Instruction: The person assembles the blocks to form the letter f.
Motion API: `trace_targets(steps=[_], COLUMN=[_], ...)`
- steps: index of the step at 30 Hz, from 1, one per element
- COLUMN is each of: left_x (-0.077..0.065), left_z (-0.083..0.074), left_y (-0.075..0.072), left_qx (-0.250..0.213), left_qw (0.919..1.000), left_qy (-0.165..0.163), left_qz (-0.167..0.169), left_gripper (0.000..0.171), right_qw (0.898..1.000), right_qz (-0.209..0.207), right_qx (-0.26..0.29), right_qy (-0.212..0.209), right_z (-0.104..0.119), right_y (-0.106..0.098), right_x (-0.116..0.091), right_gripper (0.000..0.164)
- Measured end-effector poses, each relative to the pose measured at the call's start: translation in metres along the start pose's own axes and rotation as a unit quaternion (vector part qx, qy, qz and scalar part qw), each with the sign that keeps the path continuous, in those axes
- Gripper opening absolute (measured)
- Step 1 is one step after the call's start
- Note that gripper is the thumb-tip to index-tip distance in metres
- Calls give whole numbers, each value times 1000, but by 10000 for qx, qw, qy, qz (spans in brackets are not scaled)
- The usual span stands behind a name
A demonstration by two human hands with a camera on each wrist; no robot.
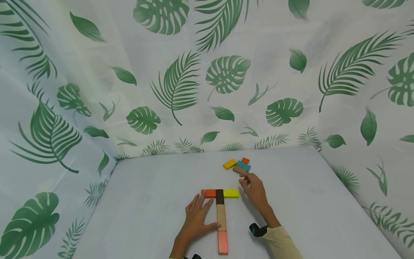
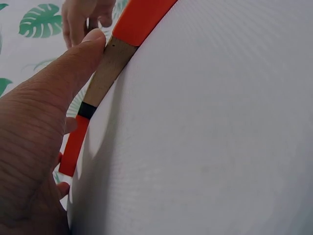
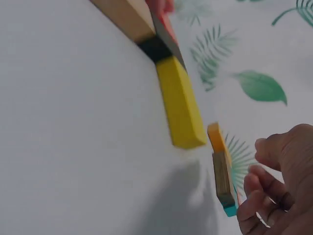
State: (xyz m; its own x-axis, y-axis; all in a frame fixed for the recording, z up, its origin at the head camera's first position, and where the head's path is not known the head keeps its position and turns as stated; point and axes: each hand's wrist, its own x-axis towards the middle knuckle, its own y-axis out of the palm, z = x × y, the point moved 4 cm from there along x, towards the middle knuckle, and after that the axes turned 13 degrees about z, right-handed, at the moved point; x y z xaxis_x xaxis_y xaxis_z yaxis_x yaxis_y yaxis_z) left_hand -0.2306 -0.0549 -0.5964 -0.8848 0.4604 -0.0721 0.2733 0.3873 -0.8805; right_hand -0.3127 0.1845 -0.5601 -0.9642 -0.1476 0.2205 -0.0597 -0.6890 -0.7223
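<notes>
Flat blocks form a T: a red block (image 1: 208,194), a dark brown block (image 1: 220,196) and a yellow block (image 1: 231,193) make the bar. Below run a light wooden block (image 1: 221,217) and a pinkish-red block (image 1: 222,242). My left hand (image 1: 195,219) spreads along the left side, a fingertip at the red block and the thumb (image 2: 93,41) against the wooden stem. Beyond the yellow block, my right hand (image 1: 255,190) hovers with loosely bent fingers (image 3: 259,191) and nothing between them. Its fingertips are close to a brown wooden block (image 1: 238,169) in a small group.
In that group also lie an orange-yellow block (image 1: 230,164), two blue blocks (image 1: 247,167) and an orange-red block (image 1: 245,160). A white table surface (image 1: 145,201) lies beneath. Leaf-patterned cloth (image 1: 194,133) rises behind and at both sides.
</notes>
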Motion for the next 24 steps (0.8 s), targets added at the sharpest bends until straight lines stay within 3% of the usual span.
trace_targets(steps=[5, 13, 18, 24], left_x=[-1, 1, 0, -1], left_z=[2, 2, 2, 3], left_y=[1, 3, 2, 1], left_qx=[51, -72, -114, -157], left_qw=[9999, 9999, 9999, 9998], left_qy=[-1, -91, -67, 19], left_qz=[-93, 43, 63, 118], left_gripper=[91, 91, 89, 89], right_qw=[9938, 9758, 9689, 9697], right_qz=[487, 598, 548, 467], right_qx=[-869, -1954, -2234, -2238], right_qy=[501, 779, 917, 858], right_z=[-12, -8, -1, -2], right_y=[1, 9, 10, 10], right_x=[33, 52, 54, 53], right_gripper=[35, 32, 28, 21])
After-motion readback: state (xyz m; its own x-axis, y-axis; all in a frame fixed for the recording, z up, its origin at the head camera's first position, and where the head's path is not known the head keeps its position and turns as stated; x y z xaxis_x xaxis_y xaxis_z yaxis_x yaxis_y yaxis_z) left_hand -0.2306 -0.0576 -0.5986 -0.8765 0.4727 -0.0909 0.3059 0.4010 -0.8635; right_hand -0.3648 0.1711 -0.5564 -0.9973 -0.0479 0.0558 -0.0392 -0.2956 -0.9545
